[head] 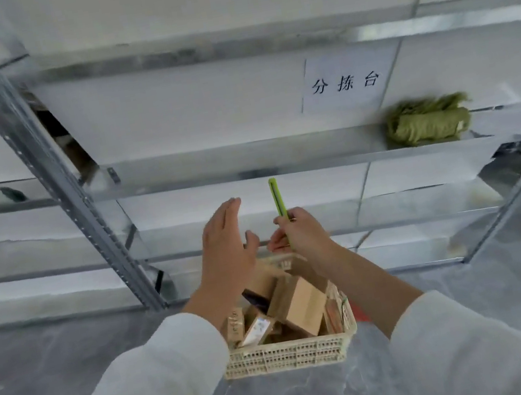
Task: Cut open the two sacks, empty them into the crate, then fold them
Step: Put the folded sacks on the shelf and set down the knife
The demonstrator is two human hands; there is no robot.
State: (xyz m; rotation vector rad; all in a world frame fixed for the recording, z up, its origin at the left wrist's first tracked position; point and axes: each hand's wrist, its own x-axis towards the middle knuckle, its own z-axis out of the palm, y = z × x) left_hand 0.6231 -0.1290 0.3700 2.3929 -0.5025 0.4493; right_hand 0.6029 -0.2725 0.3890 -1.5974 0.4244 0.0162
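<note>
Green sack bundle, woven and frayed along its top, lies rolled on the metal shelf, at two o'clock from the right hand, the nearer one. That hand grips a green cutter pointing to twelve o'clock. The left hand is spread and holds nothing. At six o'clock, the crate holds cardboard boxes.

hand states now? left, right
Left hand: open, fingers straight, holding nothing, over the crate.
Right hand: fingers curled round the green cutter, held upright.
</note>
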